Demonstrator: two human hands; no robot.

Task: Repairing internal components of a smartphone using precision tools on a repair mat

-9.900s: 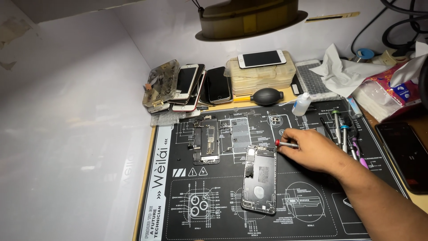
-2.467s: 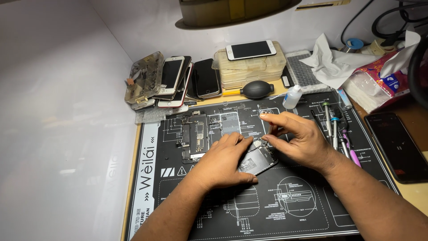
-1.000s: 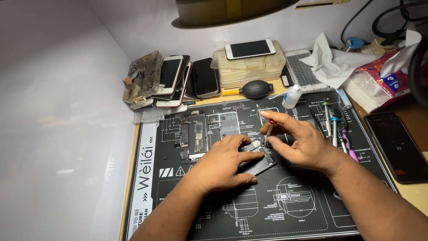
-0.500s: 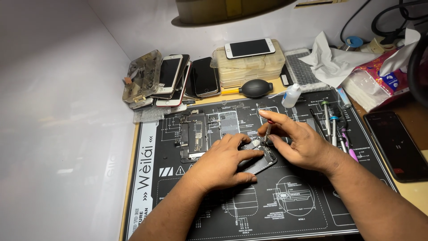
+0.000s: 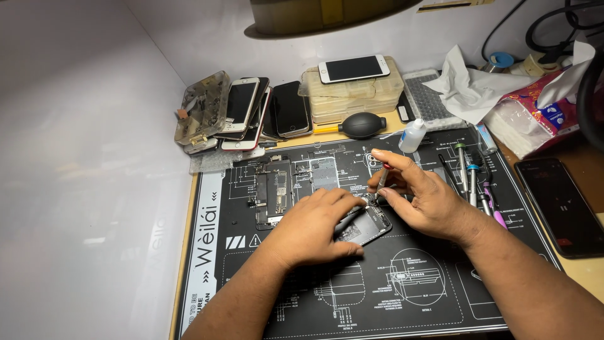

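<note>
I see my left hand (image 5: 311,230) lying palm down on the opened phone (image 5: 368,225), fingers curled over its left half and pressing it to the black work mat (image 5: 440,296). The phone lies near the mat's centre, tilted, its inner parts facing up. My right hand (image 5: 421,198) sits at 3 o'clock from the phone, fingers pinched around a small screwdriver (image 5: 382,179) with a red cap; the tip meets the phone's upper edge, just beside my left fingertips.

At 10 o'clock from the phone, a second stripped phone frame (image 5: 275,192) lies flat on the mat. At 12 o'clock, a black rubber air blower (image 5: 362,125) rests on the tabletop (image 5: 585,277), with a small white dropper bottle (image 5: 412,135) to its right. A leaning stack of phones (image 5: 251,113) stands at 11 o'clock. Several tools (image 5: 469,179) lie side by side at 2 o'clock, and a dark phone (image 5: 560,204) rests off the mat at 3 o'clock.
</note>
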